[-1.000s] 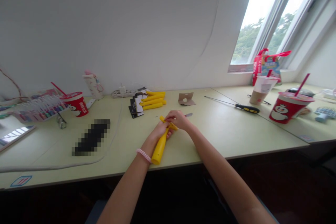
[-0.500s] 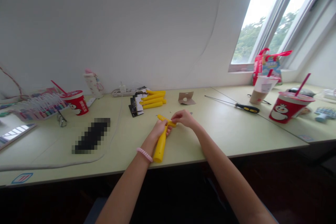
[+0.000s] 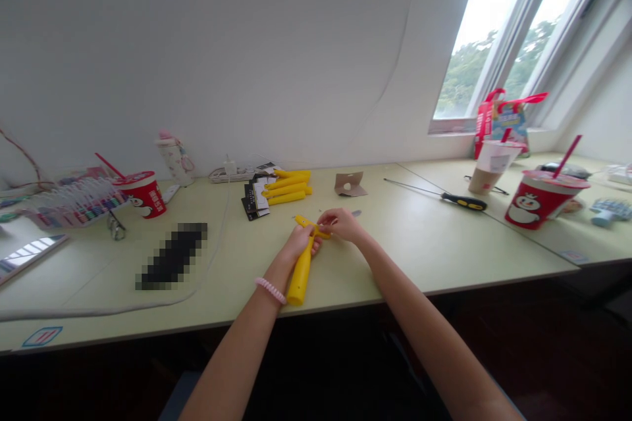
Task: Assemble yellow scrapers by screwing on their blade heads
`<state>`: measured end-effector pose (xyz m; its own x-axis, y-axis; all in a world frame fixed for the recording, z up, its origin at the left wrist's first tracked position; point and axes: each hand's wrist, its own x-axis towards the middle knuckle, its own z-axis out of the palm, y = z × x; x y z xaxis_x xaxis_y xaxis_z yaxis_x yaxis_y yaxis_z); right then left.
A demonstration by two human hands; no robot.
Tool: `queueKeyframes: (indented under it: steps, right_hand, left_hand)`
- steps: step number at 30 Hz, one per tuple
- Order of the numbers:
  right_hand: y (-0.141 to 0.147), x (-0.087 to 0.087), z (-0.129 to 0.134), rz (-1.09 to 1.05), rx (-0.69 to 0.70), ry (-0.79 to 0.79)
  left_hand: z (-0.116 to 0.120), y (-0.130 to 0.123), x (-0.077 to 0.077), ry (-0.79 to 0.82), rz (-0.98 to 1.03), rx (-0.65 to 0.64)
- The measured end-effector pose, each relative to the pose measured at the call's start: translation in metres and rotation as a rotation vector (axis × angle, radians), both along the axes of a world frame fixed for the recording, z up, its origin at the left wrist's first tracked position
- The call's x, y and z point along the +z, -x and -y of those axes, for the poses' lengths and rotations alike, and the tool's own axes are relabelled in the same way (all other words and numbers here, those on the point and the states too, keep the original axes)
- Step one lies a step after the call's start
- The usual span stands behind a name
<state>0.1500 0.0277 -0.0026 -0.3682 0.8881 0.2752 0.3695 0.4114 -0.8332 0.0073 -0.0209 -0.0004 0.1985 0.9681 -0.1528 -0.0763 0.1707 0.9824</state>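
A yellow Y-shaped tool (image 3: 299, 276) with a thick round handle lies slanted over the front of the table, its forked end pointing away from me. My left hand (image 3: 299, 242) is closed around it just below the fork, with a pink coil band on the wrist. At the fork's right arm, my right hand (image 3: 340, 223) has its fingers pinched together against the yellow piece. Whatever is between those fingertips is hidden. A small bit of metal shows at the tip of the left arm of the fork.
Behind my hands lie several yellow handles (image 3: 289, 187) with black-and-white cards (image 3: 254, 198), and a folded brown card (image 3: 350, 185). A long screwdriver (image 3: 464, 202) rests to the right, near red cup (image 3: 538, 200) and a clear cup (image 3: 491, 168). Pens (image 3: 74, 204) stand at left.
My right hand has shifted slightly left and closer to the fork, its fingers now lower over the right arm. My left hand and the yellow tool stay nearly in place.
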Motion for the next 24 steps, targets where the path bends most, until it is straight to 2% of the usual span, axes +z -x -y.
queueKeyframes:
  steps: [5, 10, 13, 15, 18, 24]
  right_hand:
    - [-0.005, 0.004, 0.002, -0.131, -0.026, 0.244]
    - [-0.004, 0.010, 0.007, -0.298, 0.087, 0.487]
    - [-0.003, 0.013, 0.010, -0.333, 0.070, 0.581]
    - [-0.004, 0.014, 0.010, -0.336, 0.106, 0.640]
    - [-0.006, 0.012, 0.007, -0.325, 0.186, 0.695]
    - [-0.004, 0.008, 0.005, -0.326, 0.163, 0.644]
  left_hand:
    - [-0.002, 0.001, -0.002, 0.057, 0.028, -0.026]
    - [-0.005, 0.003, -0.007, 0.003, 0.031, -0.031]
    - [-0.006, 0.003, -0.007, -0.024, 0.034, -0.027]
    - [-0.005, 0.003, -0.006, -0.038, 0.038, -0.021]
    - [-0.005, 0.004, -0.006, -0.048, 0.044, -0.029]
    - [-0.003, 0.003, -0.007, -0.047, 0.029, -0.028]
